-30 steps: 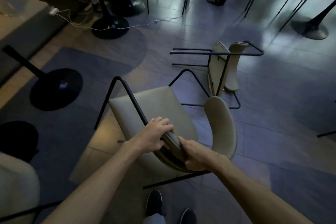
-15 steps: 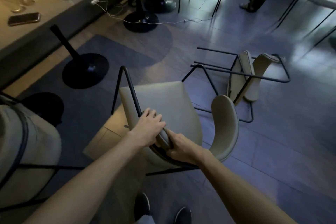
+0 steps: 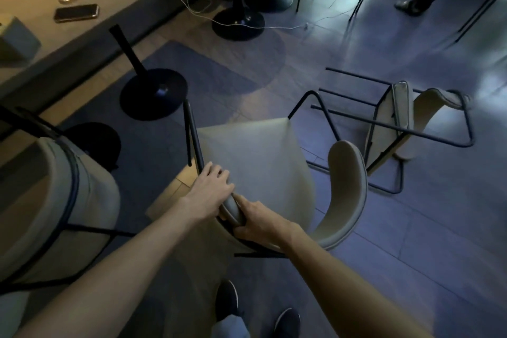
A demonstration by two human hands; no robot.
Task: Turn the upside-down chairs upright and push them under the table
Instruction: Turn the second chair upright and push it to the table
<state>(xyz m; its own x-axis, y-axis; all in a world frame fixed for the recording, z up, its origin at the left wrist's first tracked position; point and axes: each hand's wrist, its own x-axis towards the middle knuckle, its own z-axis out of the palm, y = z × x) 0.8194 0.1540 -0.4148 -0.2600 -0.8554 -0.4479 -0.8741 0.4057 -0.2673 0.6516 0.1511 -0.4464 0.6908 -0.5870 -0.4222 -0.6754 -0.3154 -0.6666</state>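
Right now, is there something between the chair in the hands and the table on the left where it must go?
Partly. Both the left hand and right hand grip the held chair. Toward the table, its black pedestal base stands on the floor, and another chair stands close on the left. The toppled chair lies to the right, away from that route.

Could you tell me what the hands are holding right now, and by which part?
Both the left hand and right hand grip the beige chair by its near edge.
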